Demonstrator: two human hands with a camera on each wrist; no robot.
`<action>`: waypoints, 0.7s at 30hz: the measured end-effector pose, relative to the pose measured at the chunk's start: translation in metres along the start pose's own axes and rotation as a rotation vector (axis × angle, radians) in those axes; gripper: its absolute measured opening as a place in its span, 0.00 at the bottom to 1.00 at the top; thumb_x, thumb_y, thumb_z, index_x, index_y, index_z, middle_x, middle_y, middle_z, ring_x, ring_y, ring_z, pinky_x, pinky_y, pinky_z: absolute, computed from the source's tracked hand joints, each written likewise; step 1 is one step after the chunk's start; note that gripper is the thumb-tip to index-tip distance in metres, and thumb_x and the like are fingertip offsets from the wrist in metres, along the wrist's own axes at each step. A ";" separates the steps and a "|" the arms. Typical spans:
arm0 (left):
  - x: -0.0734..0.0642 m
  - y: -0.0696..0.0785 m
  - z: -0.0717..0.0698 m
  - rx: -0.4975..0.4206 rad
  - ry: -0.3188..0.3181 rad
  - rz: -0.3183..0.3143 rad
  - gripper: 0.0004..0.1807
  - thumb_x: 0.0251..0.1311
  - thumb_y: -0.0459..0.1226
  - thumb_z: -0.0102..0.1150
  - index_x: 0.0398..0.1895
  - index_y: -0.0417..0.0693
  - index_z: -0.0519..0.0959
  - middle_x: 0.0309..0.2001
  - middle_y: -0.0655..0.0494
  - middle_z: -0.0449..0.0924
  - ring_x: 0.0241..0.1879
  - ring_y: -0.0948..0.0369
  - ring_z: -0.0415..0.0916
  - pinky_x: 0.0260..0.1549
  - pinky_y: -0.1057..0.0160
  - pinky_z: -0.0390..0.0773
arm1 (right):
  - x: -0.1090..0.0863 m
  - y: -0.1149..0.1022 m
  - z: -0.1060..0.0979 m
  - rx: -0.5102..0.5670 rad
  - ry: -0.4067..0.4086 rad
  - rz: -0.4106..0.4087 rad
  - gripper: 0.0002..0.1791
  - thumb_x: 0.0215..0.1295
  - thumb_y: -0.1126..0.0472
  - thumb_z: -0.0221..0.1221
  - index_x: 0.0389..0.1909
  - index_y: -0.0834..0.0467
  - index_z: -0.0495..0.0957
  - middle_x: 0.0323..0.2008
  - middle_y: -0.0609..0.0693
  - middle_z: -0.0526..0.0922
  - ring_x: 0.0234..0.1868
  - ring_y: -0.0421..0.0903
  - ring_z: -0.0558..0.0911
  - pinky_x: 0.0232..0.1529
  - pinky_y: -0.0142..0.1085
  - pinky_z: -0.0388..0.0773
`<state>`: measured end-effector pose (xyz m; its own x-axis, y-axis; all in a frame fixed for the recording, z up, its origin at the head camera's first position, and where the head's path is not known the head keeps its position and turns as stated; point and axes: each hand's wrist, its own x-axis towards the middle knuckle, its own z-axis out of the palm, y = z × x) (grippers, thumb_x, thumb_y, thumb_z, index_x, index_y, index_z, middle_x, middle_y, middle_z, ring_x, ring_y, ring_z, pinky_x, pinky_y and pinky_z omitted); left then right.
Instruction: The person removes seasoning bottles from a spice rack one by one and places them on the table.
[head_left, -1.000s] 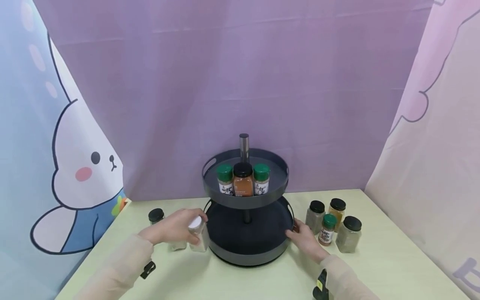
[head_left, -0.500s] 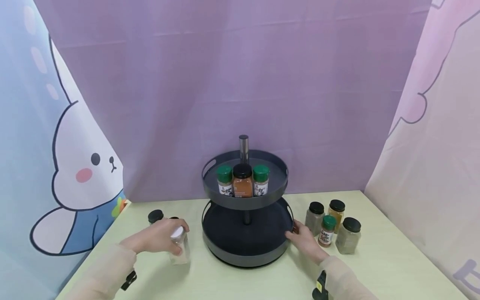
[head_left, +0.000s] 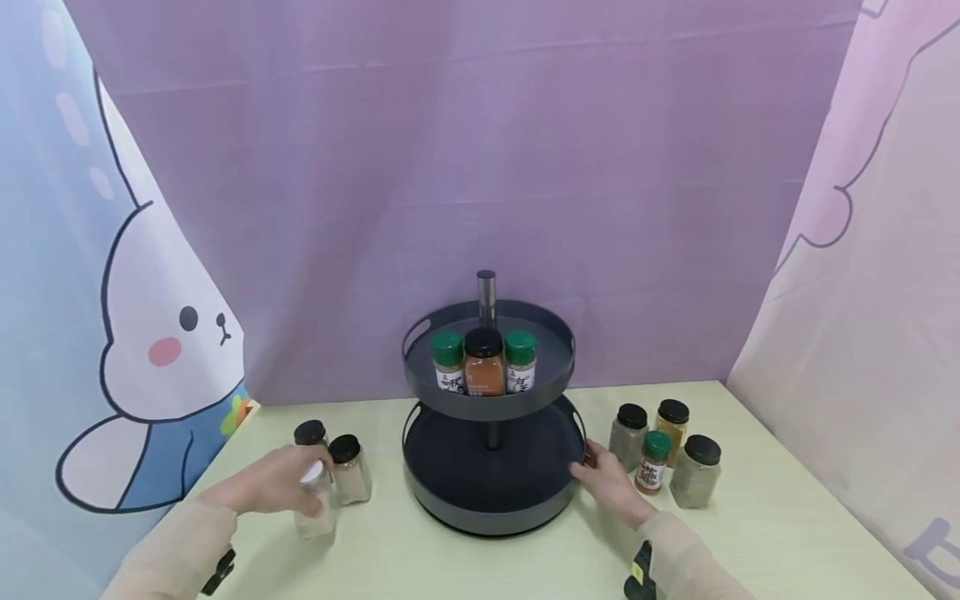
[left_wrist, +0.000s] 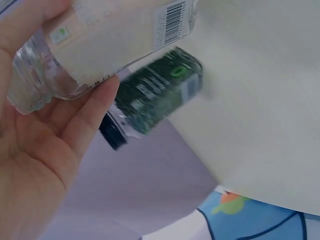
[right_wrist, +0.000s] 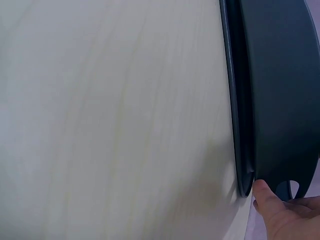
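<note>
My left hand [head_left: 281, 483] grips a clear spice jar [head_left: 318, 515] with a white lid, low over the table's left side. Pale powder and a barcode show on this jar [left_wrist: 120, 42] in the left wrist view. Close by stand two black-lidded jars; one [head_left: 352, 473] has pale contents, the other [left_wrist: 160, 90] looks dark green in the left wrist view. My right hand [head_left: 611, 485] holds the right rim of a dark two-tier turntable rack's lower tray [head_left: 491, 522]. In the right wrist view my thumb [right_wrist: 267, 197] lies against the tray's wall, near its handle hole.
The upper tray [head_left: 491, 406] bears a black-lidded orange jar [head_left: 484, 375] between two green-capped bottles. Right of the rack stand several more spice jars, including a green-capped bottle [head_left: 651, 471] and a black-lidded jar [head_left: 695, 479]. A purple cloth [head_left: 360, 208] hangs behind the table.
My left hand has carried the white-lidded jar left, from beside the lower tray to the black-lidded jars, uncovering one of them. My right hand stays at the tray's rim.
</note>
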<state>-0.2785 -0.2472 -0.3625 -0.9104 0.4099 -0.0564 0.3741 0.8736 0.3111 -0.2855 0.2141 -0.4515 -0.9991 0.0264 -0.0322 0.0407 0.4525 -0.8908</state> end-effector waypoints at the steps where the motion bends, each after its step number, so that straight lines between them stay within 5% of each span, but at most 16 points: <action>1: -0.001 -0.002 0.000 -0.006 0.003 -0.006 0.27 0.30 0.41 0.73 0.40 0.52 0.75 0.41 0.56 0.78 0.40 0.58 0.73 0.41 0.50 0.75 | 0.000 0.000 0.000 0.000 0.001 0.003 0.34 0.64 0.63 0.50 0.65 0.75 0.49 0.62 0.73 0.59 0.63 0.65 0.63 0.60 0.50 0.67; 21: 0.001 -0.035 0.014 -0.008 0.068 -0.133 0.29 0.31 0.40 0.72 0.43 0.44 0.74 0.30 0.56 0.76 0.29 0.60 0.69 0.27 0.60 0.72 | -0.002 -0.004 -0.001 0.001 -0.007 0.005 0.34 0.65 0.63 0.49 0.65 0.76 0.48 0.62 0.74 0.58 0.63 0.65 0.62 0.59 0.50 0.68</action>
<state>-0.2902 -0.2731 -0.3867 -0.9617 0.2721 -0.0334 0.2484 0.9166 0.3132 -0.2836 0.2130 -0.4476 -0.9990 0.0219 -0.0397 0.0453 0.4514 -0.8912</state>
